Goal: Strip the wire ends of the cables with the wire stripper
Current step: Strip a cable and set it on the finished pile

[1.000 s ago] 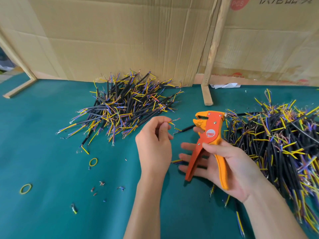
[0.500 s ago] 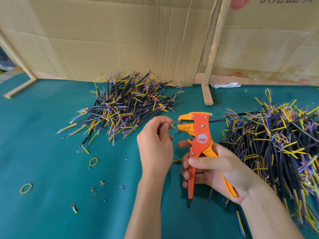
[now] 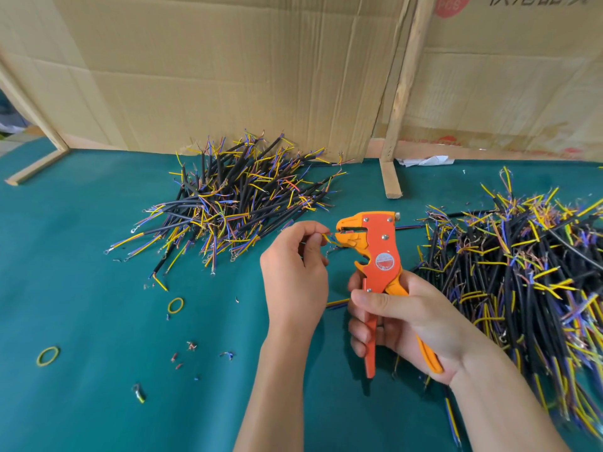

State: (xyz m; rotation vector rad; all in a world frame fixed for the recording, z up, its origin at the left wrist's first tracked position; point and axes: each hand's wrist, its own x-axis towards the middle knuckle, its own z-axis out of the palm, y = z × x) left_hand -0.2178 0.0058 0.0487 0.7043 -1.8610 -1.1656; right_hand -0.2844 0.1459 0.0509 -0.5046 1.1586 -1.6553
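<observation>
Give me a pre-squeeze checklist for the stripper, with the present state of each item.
1. Right hand grips the wire stripper handles: ok.
2. Left hand pinches the wire ends: ok.
3. Stripper mouth open, facing the wires: ok.
4. Wire tip inside the mouth: ok; exact depth: cannot tell.
5. Only one conductor in the blades: cannot tell.
6. Left fingertips outside the mouth: ok, but close.
</observation>
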